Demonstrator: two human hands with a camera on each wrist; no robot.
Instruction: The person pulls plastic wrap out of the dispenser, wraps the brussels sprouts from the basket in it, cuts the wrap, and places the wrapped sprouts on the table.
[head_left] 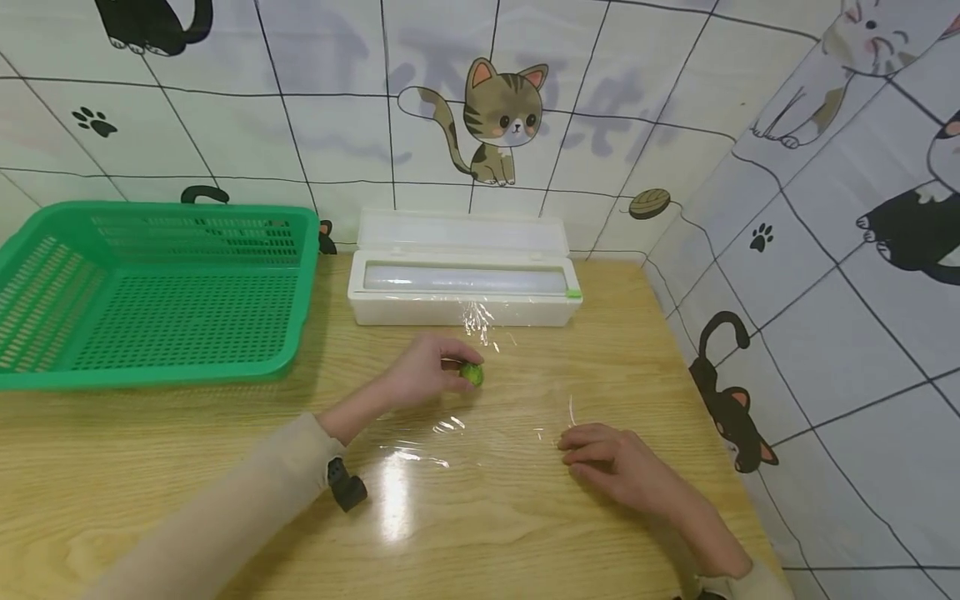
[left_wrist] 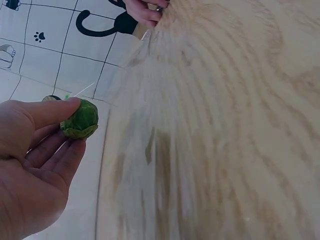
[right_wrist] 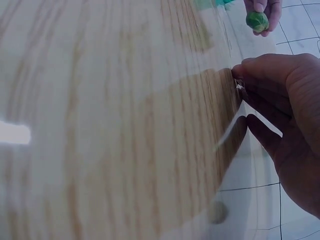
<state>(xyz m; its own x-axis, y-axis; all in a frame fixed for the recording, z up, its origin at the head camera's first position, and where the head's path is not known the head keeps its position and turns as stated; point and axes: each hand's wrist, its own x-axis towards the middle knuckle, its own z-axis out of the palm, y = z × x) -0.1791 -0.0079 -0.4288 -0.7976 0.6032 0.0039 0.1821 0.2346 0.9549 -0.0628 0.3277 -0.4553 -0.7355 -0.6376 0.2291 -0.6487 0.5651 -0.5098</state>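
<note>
Over the table's middle, my left hand (head_left: 422, 372) pinches a small green Brussels sprout (head_left: 472, 374) between thumb and fingers. In the left wrist view the sprout (left_wrist: 82, 120) shows its overlapping leaves. A clear sheet of cling film (head_left: 448, 425) stretches from the dispenser's front across the wood, seen mostly by its glints. To the right, my right hand (head_left: 626, 468) has bent fingers at the film's edge. The right wrist view shows a crumpled bit of film (right_wrist: 239, 86) between its fingertips. The sprout is above the film in the head view.
A white cling film dispenser (head_left: 465, 313) stands at the back with its lid (head_left: 461, 233) raised and the roll (head_left: 465, 279) inside. At left is a green perforated basket (head_left: 288, 354). Cat-patterned sheeting (head_left: 322, 133) covers the back and right side.
</note>
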